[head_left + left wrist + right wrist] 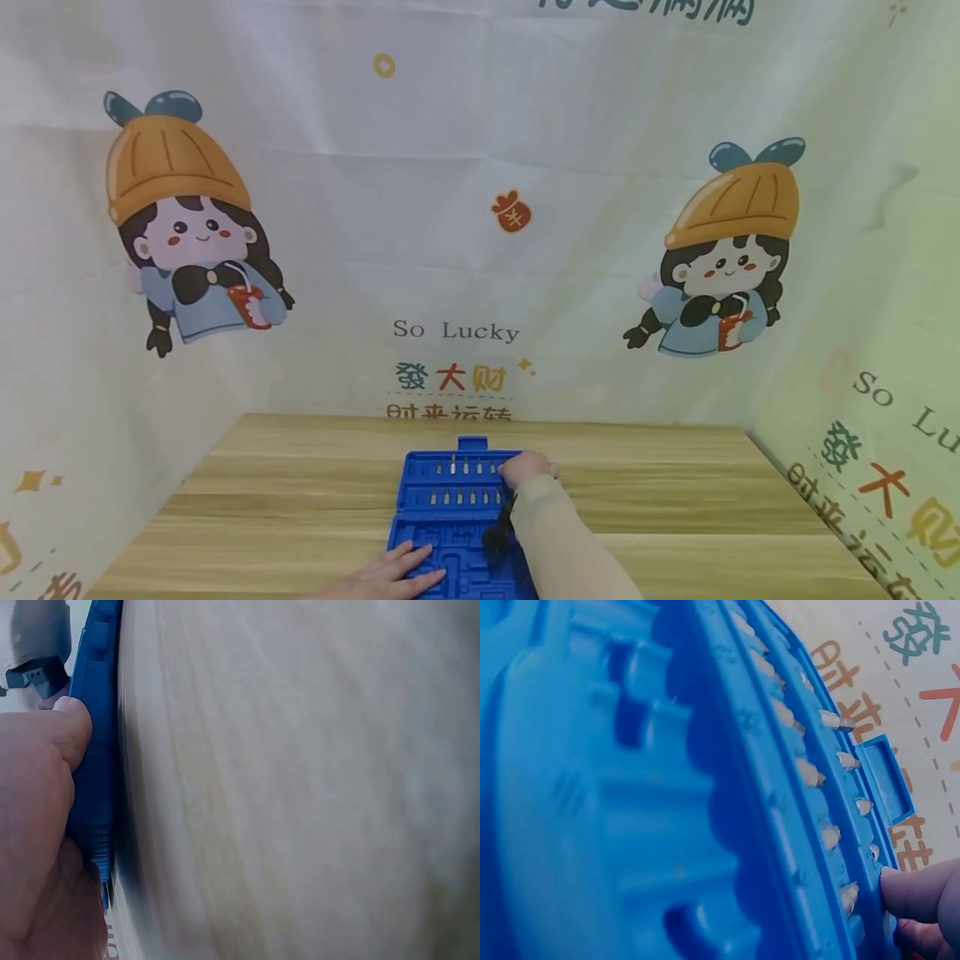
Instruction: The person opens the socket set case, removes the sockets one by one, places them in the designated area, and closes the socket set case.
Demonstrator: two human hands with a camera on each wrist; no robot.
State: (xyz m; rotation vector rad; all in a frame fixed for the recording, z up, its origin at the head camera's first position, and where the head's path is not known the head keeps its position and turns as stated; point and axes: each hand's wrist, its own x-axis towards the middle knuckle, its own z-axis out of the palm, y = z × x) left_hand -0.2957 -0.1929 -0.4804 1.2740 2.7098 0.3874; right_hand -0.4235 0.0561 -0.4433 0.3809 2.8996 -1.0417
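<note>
A blue plastic bit case point(472, 525) lies unfolded flat on the wooden table. Two rows of short metal screwdriver bits point(810, 772) sit in its far half; one bit point(838, 720) in the outer row sticks out farther than its neighbours. My left hand point(393, 575) rests with spread fingers over the left edge of the near half, against the case's side wall in the left wrist view. At the right end of the outer row, my right hand point(529, 470) pinches a small bit point(888, 924) between thumb and forefinger, mostly hidden by the fingertips.
Moulded recesses point(667, 817) shape the near half of the case. A latch tab point(472, 443) juts from its far edge. The wooden table point(660, 492) ends at a printed cloth backdrop point(600, 375). A black wrist camera point(495, 540) hangs over the case.
</note>
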